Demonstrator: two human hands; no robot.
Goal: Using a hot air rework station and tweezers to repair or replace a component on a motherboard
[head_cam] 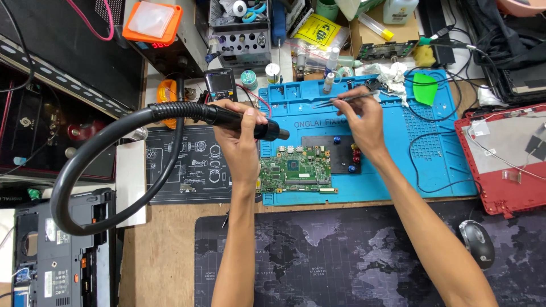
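My left hand grips the black handle of a hot-air wand, its nozzle pointing right above a green circuit board. A thick black corrugated hose loops from the wand down to the left. My right hand holds metal tweezers whose tips point left over the blue work mat. The board lies on that mat just below both hands, beside a dark pad with small red and blue knobs.
A red laptop lid lies at the right, a mouse on the dark map-print desk mat, an opened laptop base at lower left. A small meter, bottles, solder spools and boxes crowd the back edge.
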